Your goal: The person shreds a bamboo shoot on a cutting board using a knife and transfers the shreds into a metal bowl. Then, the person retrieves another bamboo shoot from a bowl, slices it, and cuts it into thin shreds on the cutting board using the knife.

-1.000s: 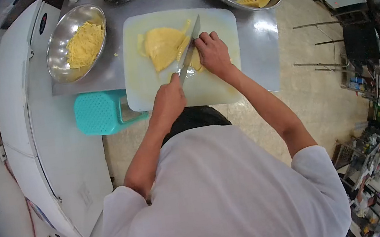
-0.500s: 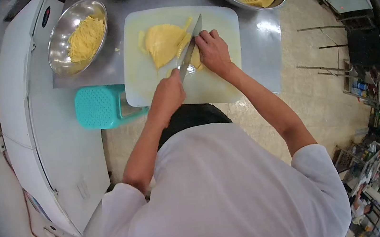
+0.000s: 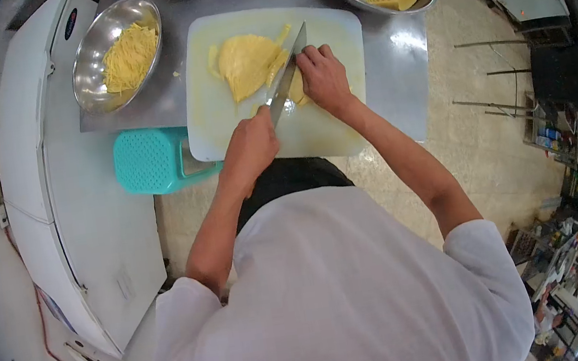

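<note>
Left hand (image 3: 251,147) gripping a knife (image 3: 282,92); right hand (image 3: 323,81), fingers curled, holding down a small yellow piece (image 3: 298,93) beside the blade; beyond, a larger yellow piece (image 3: 247,65) on the cutting board (image 3: 223,127). Positions scarcely differ from half a second earlier, suggesting the same cut continues.

- Bright, even indoor light fills the middle of the frame; shadows are soft and faint.
- A strong white glare patch sits on the grey stainless-steel tabletop (image 3: 399,82), upper right.
- Small wet glints show on the white rectangular plastic cutting board (image 3: 211,134) beside the long steel knife blade (image 3: 286,80), upper centre.
- Reflections streak the round shiny steel bowl (image 3: 87,77), upper left.
- Wide-lens distortion bows the tall white cabinet (image 3: 105,212) at left; corners fall to speckled black.
- Crowded metal shelves (image 3: 566,235), lower right, look smeared and indistinct.
</note>
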`<state>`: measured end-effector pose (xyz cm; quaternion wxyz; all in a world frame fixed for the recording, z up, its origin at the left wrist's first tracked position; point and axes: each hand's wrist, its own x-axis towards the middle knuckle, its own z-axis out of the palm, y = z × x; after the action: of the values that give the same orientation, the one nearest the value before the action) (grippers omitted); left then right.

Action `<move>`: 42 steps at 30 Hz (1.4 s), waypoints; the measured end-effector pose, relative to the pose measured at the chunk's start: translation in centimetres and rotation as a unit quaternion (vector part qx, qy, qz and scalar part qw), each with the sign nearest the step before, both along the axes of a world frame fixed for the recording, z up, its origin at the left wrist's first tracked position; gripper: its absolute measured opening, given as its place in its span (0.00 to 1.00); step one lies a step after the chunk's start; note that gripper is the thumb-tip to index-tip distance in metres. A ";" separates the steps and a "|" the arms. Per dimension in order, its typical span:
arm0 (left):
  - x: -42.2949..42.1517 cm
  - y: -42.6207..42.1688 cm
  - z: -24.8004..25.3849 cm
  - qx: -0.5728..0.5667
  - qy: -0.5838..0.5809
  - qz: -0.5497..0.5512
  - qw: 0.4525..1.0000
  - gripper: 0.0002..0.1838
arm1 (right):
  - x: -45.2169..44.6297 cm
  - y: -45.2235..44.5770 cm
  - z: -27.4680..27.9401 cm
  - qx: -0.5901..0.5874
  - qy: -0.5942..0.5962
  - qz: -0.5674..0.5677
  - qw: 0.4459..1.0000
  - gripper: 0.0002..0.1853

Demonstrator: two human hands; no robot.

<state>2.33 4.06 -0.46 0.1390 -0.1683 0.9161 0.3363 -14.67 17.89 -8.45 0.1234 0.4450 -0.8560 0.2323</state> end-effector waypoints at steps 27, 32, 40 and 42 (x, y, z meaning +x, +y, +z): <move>0.1 0.8 0.8 -0.025 0.026 0.009 0.999 0.15 | 0.0 0.5 -0.2 -0.023 0.007 0.015 1.000 0.14; 0.1 1.2 3.1 0.018 0.038 0.040 0.998 0.10 | -0.2 0.6 -0.8 -0.038 0.011 0.013 0.999 0.14; -0.2 1.3 2.7 0.015 0.034 0.027 0.999 0.08 | -0.3 0.6 -0.6 -0.052 -0.006 0.012 0.999 0.13; 0.0 1.3 2.1 0.015 0.014 0.033 0.999 0.08 | 0.0 0.7 -0.5 -0.047 -0.007 0.015 0.999 0.13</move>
<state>2.29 5.34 1.69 0.1174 -0.1915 0.9067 0.3569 -14.68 18.59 -8.95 0.1343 0.4502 -0.8380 0.2775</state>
